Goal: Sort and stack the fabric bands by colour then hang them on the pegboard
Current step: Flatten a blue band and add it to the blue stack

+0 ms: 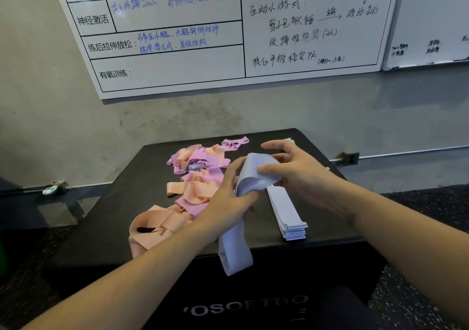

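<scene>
Both hands (264,177) grip 1 lilac band (243,203) — beside the lilac stack (286,210).

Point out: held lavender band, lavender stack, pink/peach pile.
held lavender band (253,175), head view, upper fold between the hands
lavender stack (286,209), head view, top band's flat face
pink/peach pile (198,175), head view, middle of tangle

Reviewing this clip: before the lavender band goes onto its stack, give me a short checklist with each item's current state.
1. Lavender band held by both hands: ok; left hand and right hand each have a grip on it.
2. Band flattened for stacking: not ok; its lower loop hangs over the box edge.
3. Lavender stack tidy: ok.
4. Mixed pile sorted: not ok; pink and peach tangled.
5. Pegboard reachable: cannot tell; not in view.
</scene>
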`<state>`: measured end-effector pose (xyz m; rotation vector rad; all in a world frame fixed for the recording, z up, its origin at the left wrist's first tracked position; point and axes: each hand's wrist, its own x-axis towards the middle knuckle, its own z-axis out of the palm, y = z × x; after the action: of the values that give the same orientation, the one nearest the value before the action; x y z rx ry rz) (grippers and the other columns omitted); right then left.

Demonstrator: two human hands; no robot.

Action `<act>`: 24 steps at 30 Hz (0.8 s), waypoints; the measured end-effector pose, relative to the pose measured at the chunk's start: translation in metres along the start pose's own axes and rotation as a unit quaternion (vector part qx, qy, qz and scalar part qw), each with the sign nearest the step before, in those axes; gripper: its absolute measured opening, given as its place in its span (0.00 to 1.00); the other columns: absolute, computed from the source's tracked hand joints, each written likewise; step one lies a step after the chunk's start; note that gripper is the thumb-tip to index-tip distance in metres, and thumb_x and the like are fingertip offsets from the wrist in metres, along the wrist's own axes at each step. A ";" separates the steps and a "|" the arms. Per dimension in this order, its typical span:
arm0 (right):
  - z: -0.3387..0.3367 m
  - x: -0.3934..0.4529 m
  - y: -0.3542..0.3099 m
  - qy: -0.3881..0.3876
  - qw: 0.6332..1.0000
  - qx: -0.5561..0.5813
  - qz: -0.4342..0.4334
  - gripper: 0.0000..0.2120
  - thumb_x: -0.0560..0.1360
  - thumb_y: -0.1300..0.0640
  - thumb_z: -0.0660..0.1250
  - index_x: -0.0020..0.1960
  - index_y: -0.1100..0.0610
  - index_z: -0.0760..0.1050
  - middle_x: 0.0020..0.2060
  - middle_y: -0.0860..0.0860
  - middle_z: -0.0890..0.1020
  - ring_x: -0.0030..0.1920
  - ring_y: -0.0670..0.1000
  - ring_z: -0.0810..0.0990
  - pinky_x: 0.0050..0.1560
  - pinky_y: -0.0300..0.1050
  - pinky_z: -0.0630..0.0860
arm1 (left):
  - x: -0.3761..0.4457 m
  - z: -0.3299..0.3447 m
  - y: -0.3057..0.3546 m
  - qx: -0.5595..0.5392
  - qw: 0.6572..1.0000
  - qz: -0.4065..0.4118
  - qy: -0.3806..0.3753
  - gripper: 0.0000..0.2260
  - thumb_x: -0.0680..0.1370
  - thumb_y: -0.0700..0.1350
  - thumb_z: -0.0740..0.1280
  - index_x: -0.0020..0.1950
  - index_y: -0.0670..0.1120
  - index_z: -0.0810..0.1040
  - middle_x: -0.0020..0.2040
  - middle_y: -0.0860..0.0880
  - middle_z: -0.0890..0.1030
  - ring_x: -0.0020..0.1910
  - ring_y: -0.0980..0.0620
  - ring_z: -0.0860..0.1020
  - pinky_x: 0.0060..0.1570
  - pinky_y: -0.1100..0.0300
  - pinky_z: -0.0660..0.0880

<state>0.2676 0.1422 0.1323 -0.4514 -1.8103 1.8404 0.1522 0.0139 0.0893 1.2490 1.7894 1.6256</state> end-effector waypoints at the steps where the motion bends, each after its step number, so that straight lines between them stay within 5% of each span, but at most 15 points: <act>1: 0.002 -0.002 0.000 0.008 0.999 -0.033 -0.008 0.20 0.73 0.70 0.72 0.58 0.52 0.74 0.45 0.54 0.80 0.37 0.47 0.81 0.36 0.39 0.77 | -0.001 0.002 0.001 0.014 0.999 0.029 0.005 0.29 0.79 0.36 0.68 0.61 0.71 0.66 0.58 0.51 0.77 0.48 0.53 0.80 0.40 0.65 0.78; 4: 0.008 -0.007 0.002 0.044 0.991 -0.117 -0.037 0.19 0.72 0.69 0.72 0.53 0.50 0.70 0.41 0.53 0.76 0.34 0.46 0.75 0.30 0.37 0.72 | -0.005 0.008 0.005 0.040 0.994 0.098 0.018 0.36 0.79 0.37 0.70 0.67 0.77 0.62 0.69 0.67 0.70 0.64 0.64 0.75 0.59 0.65 0.77; 6: 0.011 -0.009 0.002 0.048 0.990 -0.125 -0.043 0.17 0.72 0.67 0.71 0.52 0.51 0.70 0.39 0.53 0.76 0.35 0.48 0.73 0.30 0.38 0.71 | -0.008 0.011 0.008 0.055 0.991 0.124 0.011 0.33 0.80 0.38 0.69 0.71 0.72 0.62 0.67 0.72 0.69 0.59 0.73 0.74 0.59 0.69 0.75; 9: 0.007 -0.013 0.002 0.010 0.999 -0.052 -0.002 0.09 0.75 0.66 0.68 0.50 0.54 0.72 0.38 0.53 0.77 0.39 0.49 0.74 0.35 0.41 0.72 | -0.009 0.013 0.012 0.045 0.988 0.148 0.022 0.20 0.80 0.37 0.69 0.63 0.61 0.76 0.56 0.60 0.82 0.53 0.56 0.81 0.51 0.64 0.78; 12: -0.001 -0.016 0.004 -0.068 0.993 0.083 0.046 0.06 0.76 0.58 0.67 0.53 0.56 0.76 0.46 0.55 0.79 0.45 0.51 0.77 0.45 0.46 0.74 | -0.010 0.014 0.021 0.018 0.991 0.120 0.064 0.11 0.80 0.39 0.70 0.60 0.52 0.81 0.47 0.54 0.84 0.42 0.55 0.81 0.40 0.63 0.79; 15: -0.007 -0.020 0.001 -0.051 0.989 0.136 0.042 0.13 0.77 0.53 0.64 0.55 0.59 0.80 0.47 0.55 0.81 0.44 0.50 0.80 0.48 0.46 0.75 | -0.008 0.019 0.028 -0.043 0.995 0.036 0.085 0.05 0.80 0.48 0.70 0.53 0.48 0.81 0.33 0.48 0.79 0.28 0.52 0.75 0.25 0.61 0.71; 19: -0.011 -0.023 0.007 -0.025 0.997 0.049 -0.046 0.16 0.77 0.53 0.68 0.63 0.54 0.76 0.49 0.52 0.83 0.44 0.50 0.82 0.44 0.44 0.78 | -0.003 0.023 0.031 -0.130 0.984 -0.061 0.105 0.14 0.79 0.52 0.71 0.52 0.41 0.77 0.33 0.43 0.76 0.26 0.49 0.72 0.26 0.58 0.70; 24: -0.015 -0.027 0.012 0.063 0.971 -0.175 -0.150 0.11 0.76 0.57 0.73 0.56 0.49 0.76 0.48 0.48 0.83 0.45 0.49 0.84 0.44 0.41 0.82 | 0.001 0.026 0.027 -0.131 0.981 -0.115 0.086 0.17 0.77 0.59 0.71 0.54 0.46 0.79 0.40 0.44 0.81 0.33 0.48 0.75 0.34 0.54 0.75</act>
<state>0.2960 0.1394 0.1164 -0.3836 -1.9954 1.2671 0.1813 0.0274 0.1093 0.7762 1.6753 1.8057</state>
